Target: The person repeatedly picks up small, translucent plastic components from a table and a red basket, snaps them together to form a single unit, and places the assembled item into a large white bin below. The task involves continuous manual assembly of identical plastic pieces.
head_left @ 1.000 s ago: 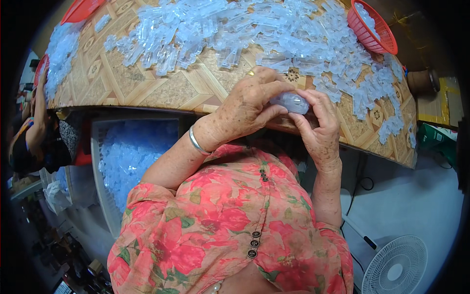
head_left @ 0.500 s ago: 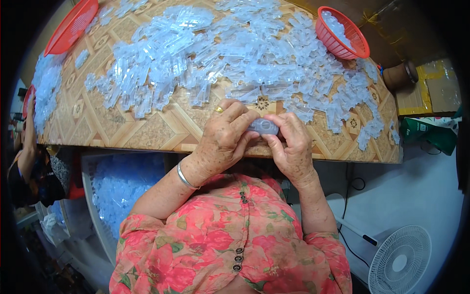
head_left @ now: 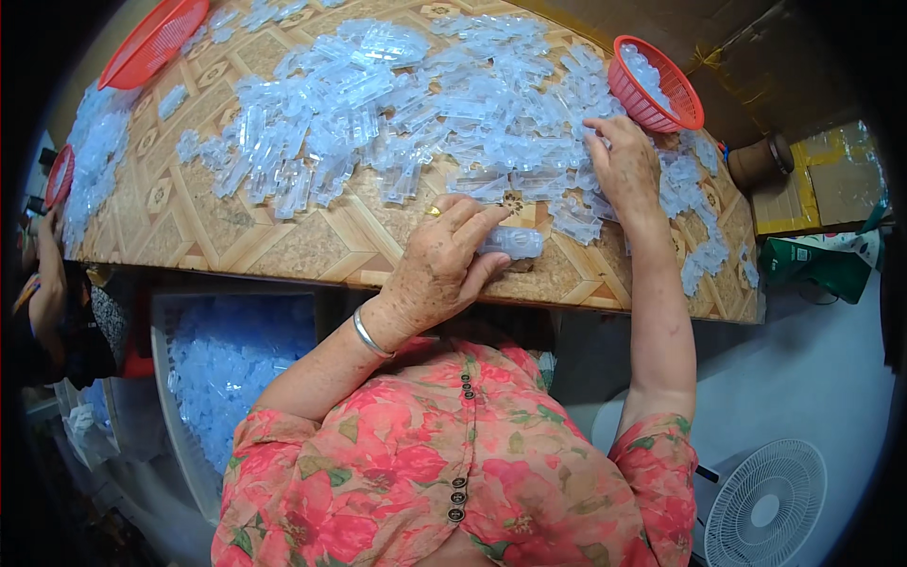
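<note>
My left hand (head_left: 444,250) is closed round one end of a clear, rounded plastic piece (head_left: 516,243), just above the table's near edge. The free end of the piece sticks out to the right of my fingers. My right hand (head_left: 625,170) is stretched forward over the right part of a wide heap of flat clear plastic pieces (head_left: 350,104). Its thumb and forefinger are apart, close to the heap and just left of a red basket (head_left: 694,111) with clear rounded parts (head_left: 645,74) in it.
The patterned table (head_left: 217,236) has another red basket (head_left: 156,47) at its far left. A person's arm (head_left: 49,274) reaches in there beside more clear pieces. Below the table stands a bin of bluish pieces (head_left: 236,359). A brown spool (head_left: 761,156) and a white fan (head_left: 765,510) are at right.
My right hand has let go of the rounded plastic piece and moved forward and right to the heap near the red basket. My left hand still holds the piece in nearly the same place.
</note>
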`<action>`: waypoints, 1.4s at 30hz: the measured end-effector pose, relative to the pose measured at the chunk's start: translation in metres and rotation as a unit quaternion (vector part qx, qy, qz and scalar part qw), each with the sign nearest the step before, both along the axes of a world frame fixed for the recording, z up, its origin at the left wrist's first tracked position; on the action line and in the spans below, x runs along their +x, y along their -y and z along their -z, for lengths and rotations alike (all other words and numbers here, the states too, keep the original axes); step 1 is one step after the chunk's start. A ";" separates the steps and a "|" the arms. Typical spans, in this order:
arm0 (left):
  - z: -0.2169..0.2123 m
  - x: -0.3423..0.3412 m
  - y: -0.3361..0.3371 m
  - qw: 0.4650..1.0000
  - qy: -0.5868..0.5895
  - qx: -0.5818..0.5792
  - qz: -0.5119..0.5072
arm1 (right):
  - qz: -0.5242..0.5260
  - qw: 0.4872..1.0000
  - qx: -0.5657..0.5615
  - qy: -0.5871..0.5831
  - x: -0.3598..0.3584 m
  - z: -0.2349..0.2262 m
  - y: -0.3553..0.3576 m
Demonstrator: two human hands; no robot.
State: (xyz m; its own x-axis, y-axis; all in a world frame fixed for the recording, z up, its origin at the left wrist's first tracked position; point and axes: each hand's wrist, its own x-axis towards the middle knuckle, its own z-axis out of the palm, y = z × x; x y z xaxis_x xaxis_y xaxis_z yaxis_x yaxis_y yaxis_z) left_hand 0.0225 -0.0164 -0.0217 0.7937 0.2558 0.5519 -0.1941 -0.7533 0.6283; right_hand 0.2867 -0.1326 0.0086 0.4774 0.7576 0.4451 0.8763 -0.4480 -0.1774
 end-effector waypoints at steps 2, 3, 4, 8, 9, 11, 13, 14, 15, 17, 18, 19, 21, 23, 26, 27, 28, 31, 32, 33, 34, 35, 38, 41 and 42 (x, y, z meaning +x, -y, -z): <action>0.000 0.000 -0.001 1.000 0.005 0.001 0.000 | 0.036 0.998 -0.046 -0.024 0.004 -0.003 -0.010; -0.001 0.000 -0.001 1.000 0.007 0.001 0.001 | 0.056 0.995 -0.069 -0.036 0.006 -0.005 -0.014; -0.001 -0.001 -0.001 1.000 0.008 0.000 0.002 | 0.063 0.994 -0.082 -0.039 0.009 -0.005 -0.017; 0.000 0.000 0.001 1.000 0.018 -0.010 0.006 | 0.070 0.994 -0.073 -0.030 0.017 0.000 -0.012; -0.001 0.000 0.000 1.000 0.021 -0.007 0.009 | 0.065 0.996 -0.057 -0.021 0.018 0.000 -0.009; 0.000 -0.001 -0.001 1.000 0.025 0.001 0.003 | 0.065 0.990 0.023 -0.124 0.009 -0.005 -0.003; 0.003 -0.001 -0.002 0.999 0.033 0.007 0.001 | 0.041 0.966 0.094 -0.236 -0.010 -0.012 0.012; 0.005 -0.001 -0.002 1.000 0.028 0.007 0.002 | 0.018 0.947 0.122 -0.297 -0.024 -0.012 0.025; 0.005 0.000 -0.004 1.000 0.023 0.007 0.002 | -0.004 0.922 0.151 -0.356 -0.038 -0.013 0.037; 0.003 0.000 -0.001 1.000 0.018 0.003 0.010 | -0.027 0.944 0.124 -0.303 -0.078 -0.022 0.058; 0.001 0.000 0.000 1.000 0.021 0.003 0.013 | -0.042 0.954 0.113 -0.275 -0.094 -0.023 0.063; 0.001 0.001 -0.001 1.000 0.025 0.005 0.012 | -0.056 0.951 0.117 -0.280 -0.105 -0.019 0.064; 0.006 0.001 -0.002 1.000 0.025 0.005 0.008 | -0.083 0.945 0.127 -0.288 -0.122 -0.012 0.064; 0.007 0.002 -0.002 1.000 0.022 0.002 0.005 | -0.093 0.945 0.135 -0.283 -0.131 -0.007 0.059; 0.011 0.002 -0.002 1.000 0.020 -0.001 0.005 | -0.125 0.954 0.132 -0.240 -0.137 -0.005 0.051; 0.011 0.003 -0.002 1.000 0.021 0.003 0.003 | -0.133 0.955 0.132 -0.232 -0.137 -0.004 0.049; 0.010 0.003 -0.002 1.000 0.021 0.007 0.002 | -0.140 0.956 0.130 -0.224 -0.138 -0.003 0.047; 0.009 0.003 -0.004 1.000 0.020 0.009 0.005 | -0.133 0.960 0.116 -0.216 -0.139 -0.005 0.043; 0.009 0.004 -0.004 1.000 0.019 0.008 0.008 | -0.125 0.962 0.110 -0.216 -0.140 -0.006 0.042; 0.009 0.003 -0.004 1.000 0.023 0.006 0.011 | -0.134 0.963 0.105 -0.210 -0.139 -0.006 0.041; 0.009 0.003 -0.004 1.000 0.026 0.006 0.015 | -0.143 0.963 0.102 -0.206 -0.137 -0.005 0.039; 0.009 0.003 -0.004 0.999 0.029 0.005 0.018 | -0.152 0.963 0.100 -0.201 -0.136 -0.005 0.037; 0.009 0.004 -0.006 0.999 0.031 0.001 0.030 | -0.158 0.954 0.058 -0.246 -0.134 -0.017 0.029; 0.010 0.005 -0.007 0.999 0.034 -0.009 0.034 | -0.147 0.932 0.070 -0.325 -0.133 -0.014 0.030; 0.011 0.005 -0.007 0.999 0.031 -0.009 0.030 | -0.143 0.932 0.083 -0.323 -0.134 -0.013 0.029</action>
State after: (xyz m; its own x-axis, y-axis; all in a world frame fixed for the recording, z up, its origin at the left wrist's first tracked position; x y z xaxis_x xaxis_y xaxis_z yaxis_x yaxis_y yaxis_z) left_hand 0.0271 -0.0090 -0.0323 0.7718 0.2193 0.5969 -0.2778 -0.7280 0.6267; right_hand 0.1525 -0.1617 0.0212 0.4754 0.8414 0.2569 0.6420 -0.1321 -0.7553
